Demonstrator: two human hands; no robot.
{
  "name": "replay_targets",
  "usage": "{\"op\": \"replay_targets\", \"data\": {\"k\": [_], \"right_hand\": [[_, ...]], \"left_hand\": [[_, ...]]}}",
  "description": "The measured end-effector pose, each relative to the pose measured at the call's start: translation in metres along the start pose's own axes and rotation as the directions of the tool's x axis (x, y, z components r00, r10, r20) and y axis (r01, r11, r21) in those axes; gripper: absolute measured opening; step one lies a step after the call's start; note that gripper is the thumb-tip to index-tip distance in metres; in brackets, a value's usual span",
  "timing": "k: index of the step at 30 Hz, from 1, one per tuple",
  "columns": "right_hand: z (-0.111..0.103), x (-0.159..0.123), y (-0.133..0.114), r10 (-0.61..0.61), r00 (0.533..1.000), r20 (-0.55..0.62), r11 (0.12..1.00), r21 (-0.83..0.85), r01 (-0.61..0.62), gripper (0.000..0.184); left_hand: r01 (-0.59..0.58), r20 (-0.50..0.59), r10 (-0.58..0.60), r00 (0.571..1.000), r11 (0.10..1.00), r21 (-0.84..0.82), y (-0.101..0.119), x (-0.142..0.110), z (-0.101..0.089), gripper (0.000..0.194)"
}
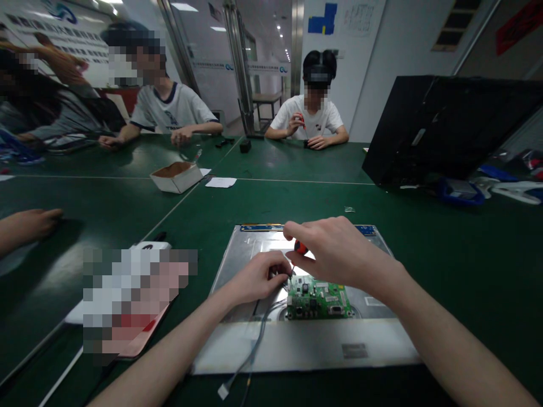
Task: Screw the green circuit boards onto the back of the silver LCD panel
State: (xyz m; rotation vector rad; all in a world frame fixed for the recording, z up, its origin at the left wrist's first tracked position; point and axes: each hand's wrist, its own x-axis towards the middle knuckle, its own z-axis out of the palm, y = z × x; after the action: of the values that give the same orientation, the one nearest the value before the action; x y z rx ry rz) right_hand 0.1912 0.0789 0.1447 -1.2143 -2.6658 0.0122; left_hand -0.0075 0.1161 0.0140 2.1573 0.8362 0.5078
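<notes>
A flat display panel (314, 342) lies on the table in front of me, its metal back facing up. On it sits a green circuit board (320, 299). My right hand (339, 251) is closed around the red and black handle of a screwdriver (300, 247), whose thin shaft points down at the board's upper left corner. At that same corner, the fingers of my left hand (265, 276) are pinched together; what they hold, if anything, is hidden. Thin grey cables (259, 333) run from beside the board over the panel's front edge to a white connector (223, 390).
Left of the panel lie a white device and a pink phone-like object (142, 339), partly blurred. Farther back stand a white open box (176, 178) and a paper slip (221, 182). A large black monitor (441, 130) stands at right. Co-workers sit across the green table; another person's hand (29, 229) rests at left.
</notes>
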Motion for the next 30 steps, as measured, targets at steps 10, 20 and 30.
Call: {"op": "replay_targets", "data": {"k": [10,20,30], "right_hand": [[-0.0023,-0.0032,-0.0017,-0.014,1.000,0.024,1.000,-0.008,0.014,0.013],[-0.0057,-0.0054,-0.0020,-0.048,0.998,0.034,0.998,0.045,0.046,0.023],[-0.0055,-0.0036,-0.0049,-0.015,1.000,0.027,1.000,0.009,0.015,0.014]], "left_hand": [[-0.010,-0.010,0.010,1.000,1.000,0.011,0.0037,0.0006,-0.0009,0.010],[0.002,0.003,-0.002,1.000,1.000,0.021,0.0033,0.0010,-0.0010,0.009],[-0.008,-0.028,0.008,1.000,1.000,0.022,0.0046,0.0000,-0.0004,0.006]]}}
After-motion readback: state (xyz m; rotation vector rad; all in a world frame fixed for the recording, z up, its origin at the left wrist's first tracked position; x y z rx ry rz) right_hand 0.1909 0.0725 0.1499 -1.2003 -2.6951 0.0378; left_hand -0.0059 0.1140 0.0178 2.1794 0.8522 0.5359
